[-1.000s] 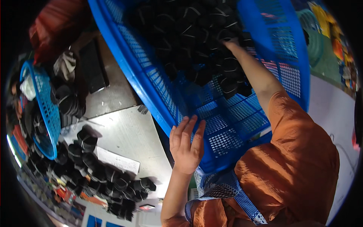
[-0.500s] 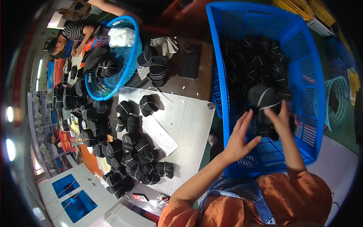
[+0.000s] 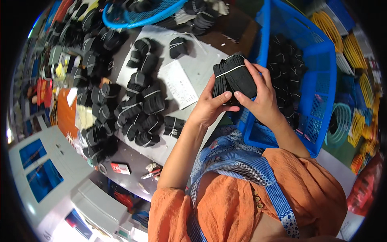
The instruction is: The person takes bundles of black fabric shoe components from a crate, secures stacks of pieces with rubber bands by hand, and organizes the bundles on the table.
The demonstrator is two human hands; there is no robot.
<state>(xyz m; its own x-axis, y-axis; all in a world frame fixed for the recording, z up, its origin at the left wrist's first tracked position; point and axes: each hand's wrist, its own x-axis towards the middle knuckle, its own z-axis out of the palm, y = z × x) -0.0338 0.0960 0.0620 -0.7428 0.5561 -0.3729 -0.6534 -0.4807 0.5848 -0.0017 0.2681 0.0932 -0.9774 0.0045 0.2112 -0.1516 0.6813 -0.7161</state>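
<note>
Between my two hands is a bundle of stacked black fabric pieces (image 3: 238, 80) with a thin pale band around it, held up over the table's right edge. My left hand (image 3: 210, 103) closes on its lower left side, thumb in front. My right hand (image 3: 261, 90) grips the right side, its fingers along the edge and thumb near the lower front. Just right of the hands stands a blue plastic crate (image 3: 312, 109) with many similar black bundles (image 3: 284, 60) inside.
On the light table (image 3: 165, 149) to the left lie several banded black bundles (image 3: 153, 99) and a white written sheet (image 3: 177, 84). A round blue basket (image 3: 161, 18) sits at the far side. Scissors (image 3: 152, 171) and a red-and-white card (image 3: 120, 168) lie near the front.
Both hands have come out of the blue crate and moved left, bringing a black bundle over the table's edge. The view has turned toward the table.
</note>
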